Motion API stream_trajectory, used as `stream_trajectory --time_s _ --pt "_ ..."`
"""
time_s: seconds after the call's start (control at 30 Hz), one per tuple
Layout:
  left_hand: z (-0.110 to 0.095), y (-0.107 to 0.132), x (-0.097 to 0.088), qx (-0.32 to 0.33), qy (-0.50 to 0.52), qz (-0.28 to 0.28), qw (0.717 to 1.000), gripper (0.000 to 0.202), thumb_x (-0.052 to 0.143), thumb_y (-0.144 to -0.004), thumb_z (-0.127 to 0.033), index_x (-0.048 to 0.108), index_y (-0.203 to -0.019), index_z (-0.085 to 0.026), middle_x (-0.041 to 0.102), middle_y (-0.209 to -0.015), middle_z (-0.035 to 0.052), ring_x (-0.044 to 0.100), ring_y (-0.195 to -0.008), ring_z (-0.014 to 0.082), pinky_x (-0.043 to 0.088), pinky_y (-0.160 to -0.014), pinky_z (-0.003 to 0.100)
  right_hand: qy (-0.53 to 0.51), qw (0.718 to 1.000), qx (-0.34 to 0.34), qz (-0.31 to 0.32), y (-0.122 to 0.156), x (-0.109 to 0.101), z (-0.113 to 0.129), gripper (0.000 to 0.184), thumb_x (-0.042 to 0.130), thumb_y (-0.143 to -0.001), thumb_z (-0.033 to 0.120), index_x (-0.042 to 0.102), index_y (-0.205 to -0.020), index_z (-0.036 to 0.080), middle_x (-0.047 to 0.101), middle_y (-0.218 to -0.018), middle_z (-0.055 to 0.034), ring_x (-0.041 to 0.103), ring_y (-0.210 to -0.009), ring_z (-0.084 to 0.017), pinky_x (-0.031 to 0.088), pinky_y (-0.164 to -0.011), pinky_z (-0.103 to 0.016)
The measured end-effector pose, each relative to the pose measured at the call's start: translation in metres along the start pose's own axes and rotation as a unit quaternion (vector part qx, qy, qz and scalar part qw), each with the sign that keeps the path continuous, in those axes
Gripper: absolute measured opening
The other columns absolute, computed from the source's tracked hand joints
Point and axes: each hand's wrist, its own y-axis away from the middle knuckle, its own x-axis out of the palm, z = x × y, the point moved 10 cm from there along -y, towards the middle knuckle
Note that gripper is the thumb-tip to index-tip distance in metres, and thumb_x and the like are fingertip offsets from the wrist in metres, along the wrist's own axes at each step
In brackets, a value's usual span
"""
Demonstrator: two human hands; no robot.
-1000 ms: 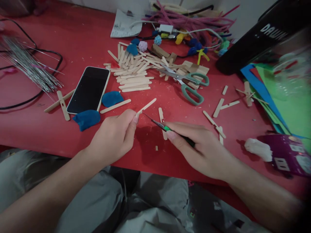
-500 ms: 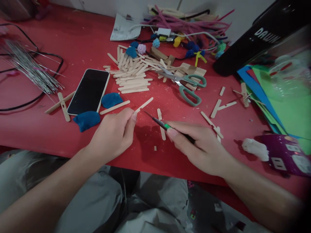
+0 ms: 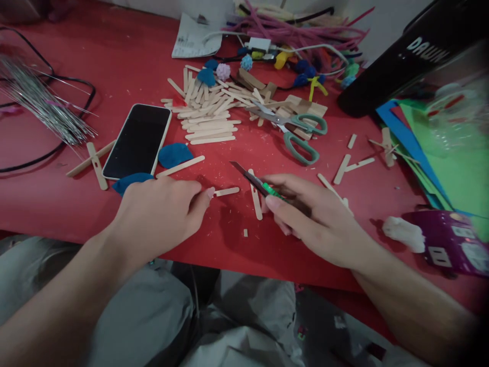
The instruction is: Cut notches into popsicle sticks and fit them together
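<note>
Pinched in my left hand (image 3: pixel 164 209) is a wooden craft stick (image 3: pixel 228 191), its free end pointing right and the rest hidden by my fingers. My right hand (image 3: pixel 309 214) is wrapped round a utility knife (image 3: pixel 255 182) with a green slider, the blade pointing up and left, apart from the stick. Beneath the knife lies a notched craft stick (image 3: pixel 256 201) on the red table (image 3: pixel 225 244). A small wood offcut (image 3: pixel 245 233) rests nearer the front edge. Just beyond my left hand are another craft stick (image 3: pixel 181 166) and a blue felt-like piece (image 3: pixel 175 155).
A phone (image 3: pixel 137 141) lies left, near crossed sticks and metal wires (image 3: pixel 46 102). Behind are a pile of craft sticks (image 3: pixel 208 114) and green-handled scissors (image 3: pixel 301 132). To the right are cut sticks, a black bottle (image 3: pixel 397 61), coloured paper (image 3: pixel 451 163) and a purple packet (image 3: pixel 451 242).
My left hand has turned and lowered, bringing its craft stick from a slant to nearly level. The knife in my right hand has rotated, showing its blade more broadly.
</note>
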Motion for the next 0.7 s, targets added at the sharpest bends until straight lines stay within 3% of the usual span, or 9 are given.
stream_trajectory --time_s 0.1,0.23,0.3,0.43,0.5,0.63,0.7 --pt "0.005 0.004 0.0 -0.04 -0.009 0.017 0.999 0.048 0.031 -0.092 -0.052 0.067 -0.078 -0.023 0.066 -0.07 0.01 0.064 -0.065 0.0288 0.028 -0.052 0.031 -0.041 0.999 0.001 0.019 -0.001 0.002 -0.002 0.031 0.06 -0.091 0.021 0.048 -0.119 0.024 0.068 -0.102 -0.0055 0.067 -0.093 -0.017 0.055 -0.078 -0.029" --pt "0.014 0.007 -0.001 -0.069 0.01 0.013 0.997 0.049 0.034 -0.089 -0.059 0.065 -0.077 -0.023 0.068 -0.074 0.0107 0.066 -0.07 0.0314 0.035 -0.056 0.033 -0.125 0.992 0.016 0.029 -0.002 -0.001 -0.008 0.033 0.058 -0.094 0.021 0.042 -0.121 0.03 0.068 -0.11 -0.0042 0.067 -0.069 -0.012 0.056 -0.053 -0.023" --pt "0.017 0.007 -0.002 -0.066 0.021 0.003 0.998 0.047 0.034 -0.089 -0.059 0.064 -0.082 -0.024 0.068 -0.073 0.0092 0.065 -0.069 0.031 0.034 -0.056 0.033 -0.173 0.985 0.005 0.024 -0.003 -0.005 -0.008 0.028 0.056 -0.096 0.023 0.047 -0.121 0.031 0.069 -0.109 -0.0032 0.067 -0.065 -0.011 0.056 -0.05 -0.023" --pt "0.017 0.006 -0.004 -0.031 0.039 -0.002 0.999 0.037 0.038 -0.089 -0.054 0.064 -0.092 -0.028 0.067 -0.073 0.0053 0.065 -0.069 0.0286 0.033 -0.057 0.031 -0.239 0.971 0.008 0.017 -0.008 -0.014 -0.011 0.021 0.056 -0.095 0.025 0.07 -0.111 0.027 0.074 -0.106 -0.0045 0.074 -0.09 -0.018 0.063 -0.079 -0.033" --pt "0.016 0.006 -0.001 -0.01 0.052 0.013 0.999 0.032 0.042 -0.087 -0.052 0.064 -0.093 -0.028 0.068 -0.075 0.004 0.065 -0.069 0.0274 0.033 -0.058 0.031 -0.294 0.955 0.023 0.042 -0.012 -0.014 -0.011 0.028 0.057 -0.09 0.03 0.07 -0.115 0.028 0.073 -0.117 -0.0048 0.072 -0.105 -0.025 0.062 -0.088 -0.043" --pt "0.015 0.007 0.001 0.011 0.077 0.024 0.997 0.027 0.042 -0.088 -0.044 0.063 -0.094 -0.028 0.069 -0.079 0.0025 0.065 -0.071 0.0255 0.033 -0.058 0.03 -0.319 0.946 -0.01 0.061 -0.016 -0.017 0.0 0.04 0.063 -0.083 0.049 0.065 -0.121 0.034 0.068 -0.13 -0.0015 0.061 -0.125 -0.03 0.058 -0.092 -0.052" --pt "0.014 0.006 0.002 0.026 0.076 0.023 0.997 0.026 0.043 -0.089 -0.043 0.063 -0.095 -0.028 0.069 -0.08 0.0026 0.065 -0.072 0.0254 0.032 -0.058 0.03 -0.289 0.956 -0.032 0.035 -0.017 -0.021 -0.001 0.034 0.073 -0.078 0.044 0.067 -0.11 0.034 0.071 -0.123 -0.0006 0.065 -0.119 -0.028 0.059 -0.09 -0.047"
